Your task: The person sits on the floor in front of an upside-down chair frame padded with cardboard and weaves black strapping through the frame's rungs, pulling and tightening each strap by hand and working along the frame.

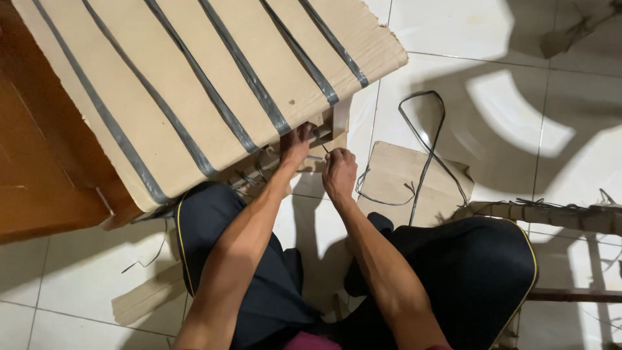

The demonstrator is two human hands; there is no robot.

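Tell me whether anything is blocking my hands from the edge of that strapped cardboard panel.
Nothing visible does. The left hand already grips the lower edge of the cardboard panel, and the right hand sits just below it, pinching a thin strap end.

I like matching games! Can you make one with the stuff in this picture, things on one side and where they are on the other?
Things:
1. big cardboard sheet
2. small cardboard piece
3. loose grey strap
4. left hand

Places:
A. flat on the white tiles, right of the hands
B. pressed to the lower edge of the big sheet
C. crossed by grey bands, leaning over the person's left knee
D. looped over the small piece and the floor

Pairs: 1-C, 2-A, 3-D, 4-B

The right hand pinches something thin just beside the left hand; I cannot tell what it is.
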